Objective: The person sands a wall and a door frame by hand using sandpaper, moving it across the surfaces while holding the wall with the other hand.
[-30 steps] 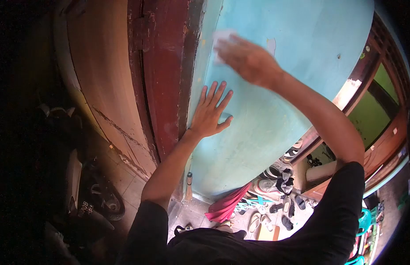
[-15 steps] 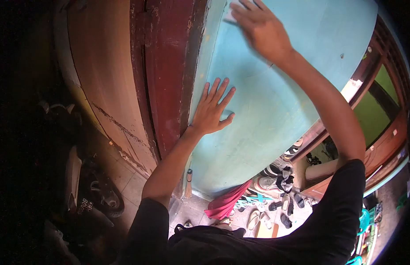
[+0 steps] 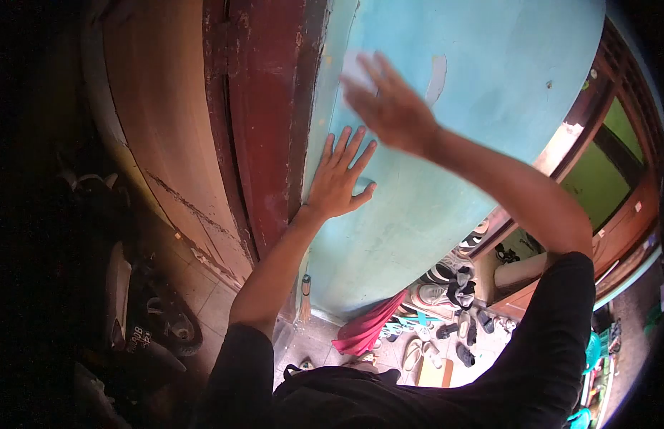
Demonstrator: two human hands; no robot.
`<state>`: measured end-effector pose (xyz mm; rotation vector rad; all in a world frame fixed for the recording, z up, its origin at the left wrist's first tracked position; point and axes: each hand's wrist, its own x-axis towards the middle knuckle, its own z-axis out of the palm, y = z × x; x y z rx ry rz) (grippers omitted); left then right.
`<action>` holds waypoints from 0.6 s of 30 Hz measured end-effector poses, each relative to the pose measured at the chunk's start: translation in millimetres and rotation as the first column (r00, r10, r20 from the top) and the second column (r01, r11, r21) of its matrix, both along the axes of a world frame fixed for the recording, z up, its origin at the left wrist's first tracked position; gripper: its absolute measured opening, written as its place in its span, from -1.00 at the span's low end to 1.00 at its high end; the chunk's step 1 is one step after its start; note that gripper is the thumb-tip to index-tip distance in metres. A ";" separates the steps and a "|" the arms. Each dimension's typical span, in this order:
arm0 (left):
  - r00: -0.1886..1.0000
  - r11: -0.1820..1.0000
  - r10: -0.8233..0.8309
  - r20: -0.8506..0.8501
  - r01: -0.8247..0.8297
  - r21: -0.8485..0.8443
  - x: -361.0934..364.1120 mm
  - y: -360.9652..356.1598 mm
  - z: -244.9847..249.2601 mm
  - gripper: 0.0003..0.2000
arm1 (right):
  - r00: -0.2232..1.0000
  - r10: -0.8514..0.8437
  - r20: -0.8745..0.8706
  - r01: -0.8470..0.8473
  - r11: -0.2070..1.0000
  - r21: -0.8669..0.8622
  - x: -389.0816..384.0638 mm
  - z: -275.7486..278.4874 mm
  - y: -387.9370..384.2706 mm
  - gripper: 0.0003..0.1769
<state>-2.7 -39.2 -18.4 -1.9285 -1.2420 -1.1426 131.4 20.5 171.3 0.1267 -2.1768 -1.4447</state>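
Note:
My left hand lies flat on the light blue wall, fingers spread, close to the dark red door frame. It holds nothing. Above and to its right, my right hand is at the same wall, smeared by motion. Under its fingers shows a whitish flat piece, like paper or a thin cloth; its exact kind is too blurred to tell. A pale bare patch in the blue paint is visible just right of this hand.
Below the wall, several shoes crowd a rack and the tiled floor near a red cloth. A small brush hangs low by the wall corner. A motorbike stands in shadow at left. A wooden-framed window is at right.
My right hand has moved down and slightly left along the wall with the whitish piece, uncovering the pale patch. My left hand stays in place on the wall.

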 end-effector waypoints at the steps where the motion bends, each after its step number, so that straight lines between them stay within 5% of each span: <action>1: 1.000 1.000 0.003 -0.001 -0.003 0.006 0.1 0.0 -0.9 -0.13 | 0.998 -0.031 0.063 0.031 0.999 0.013 4.3 -13.6 -6.9 -0.62; 3: 1.000 1.000 -0.001 0.000 0.001 0.016 0.6 0.3 -1.2 -0.14 | 0.993 -0.046 0.110 0.049 0.998 -0.027 7.3 -7.6 -3.4 -0.60; 5: 1.000 1.000 0.006 -0.002 -0.006 0.010 -0.1 -1.9 2.8 -0.15 | 0.994 0.093 -0.052 -0.098 0.990 -0.105 2.1 14.5 6.6 -0.62; 9: 1.000 1.000 0.004 0.003 -0.004 -0.006 1.3 -3.8 3.5 -0.14 | 0.983 0.040 -0.182 -0.048 0.998 -0.038 -1.5 44.6 -3.0 -0.67; 14: 1.000 1.000 -0.013 0.002 0.013 0.021 1.1 -2.2 0.6 -0.13 | 0.986 -0.012 0.164 0.012 1.000 -0.002 12.1 -3.4 -1.5 -0.71; 16: 1.000 1.000 -0.009 0.004 0.009 -0.004 0.5 -5.0 2.1 -0.14 | 0.991 0.103 -0.080 -0.111 0.988 -0.105 1.6 18.8 4.2 -0.77; 18: 1.000 1.000 0.000 -0.009 0.000 -0.013 1.0 -5.5 2.9 -0.15 | 0.972 0.051 -0.231 -0.063 0.997 -0.046 -1.8 55.7 -2.2 -0.75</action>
